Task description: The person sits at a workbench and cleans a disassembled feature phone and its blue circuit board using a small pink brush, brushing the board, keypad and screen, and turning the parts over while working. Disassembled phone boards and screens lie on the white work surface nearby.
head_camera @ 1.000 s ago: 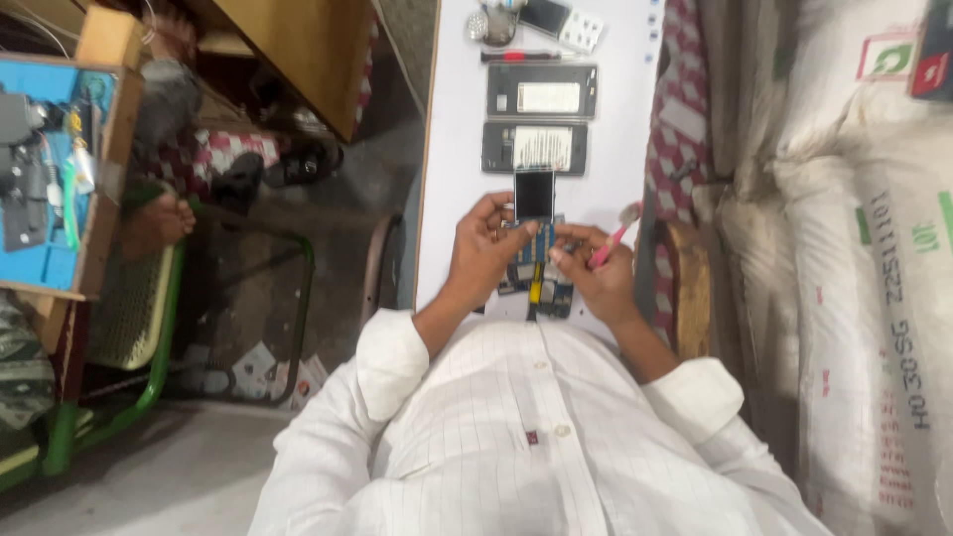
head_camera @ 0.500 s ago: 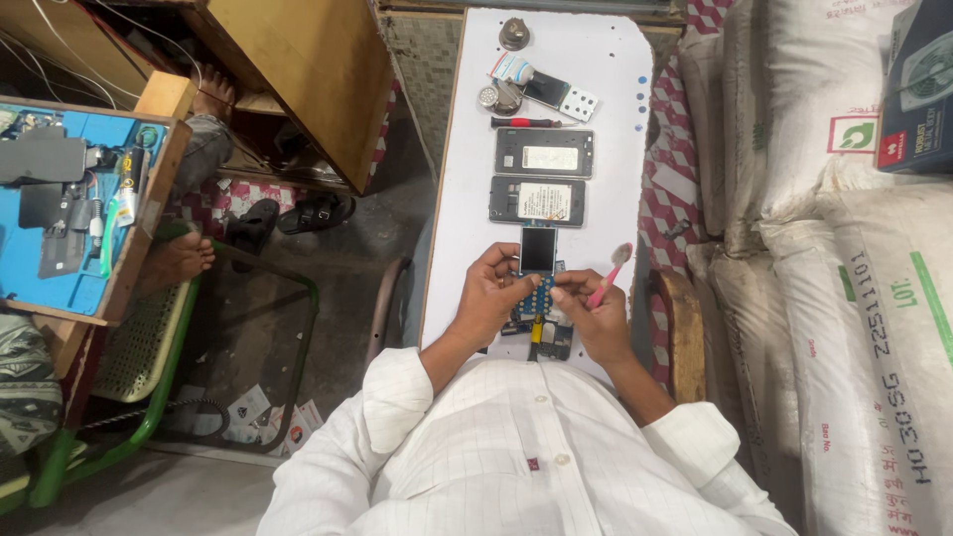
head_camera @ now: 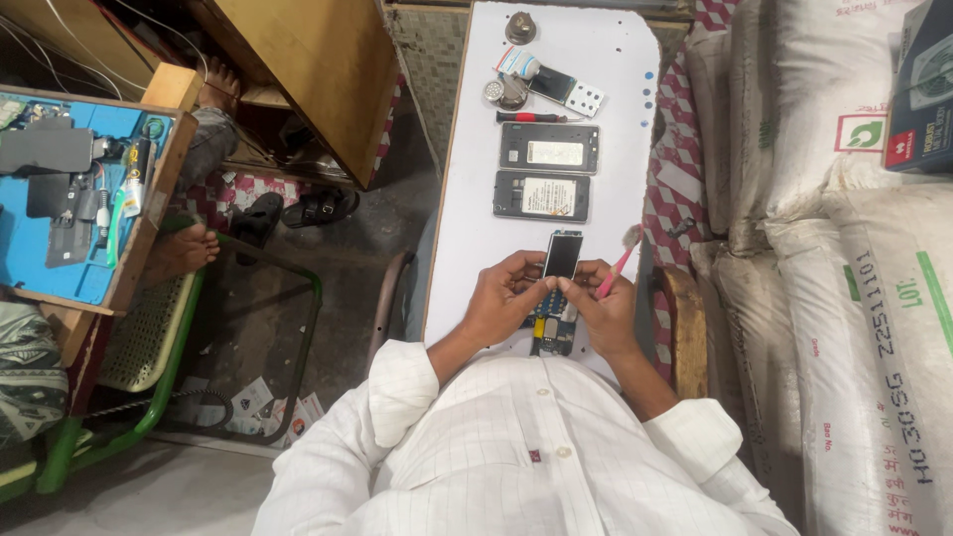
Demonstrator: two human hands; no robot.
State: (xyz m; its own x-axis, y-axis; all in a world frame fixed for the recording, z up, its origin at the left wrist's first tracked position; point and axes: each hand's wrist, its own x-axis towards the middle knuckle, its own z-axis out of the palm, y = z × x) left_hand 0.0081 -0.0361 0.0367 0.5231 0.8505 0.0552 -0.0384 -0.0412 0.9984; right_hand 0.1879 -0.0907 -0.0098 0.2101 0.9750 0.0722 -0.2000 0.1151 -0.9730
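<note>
Both my hands meet over a small phone circuit board with a dark screen at its far end, low on the white table. My left hand grips the board's left edge. My right hand touches the board's right side and holds a pink toothbrush that points up and away to the right.
Two opened phone bodies lie side by side beyond my hands. Farther off lie a red-handled screwdriver, a keypad part and round metal pieces. White sacks stand at right. Another person's bare feet and a blue tool tray are at left.
The view has shifted so the table's far end with the round metal pieces shows fully. My hands stay on the board, the toothbrush still in the right one.
</note>
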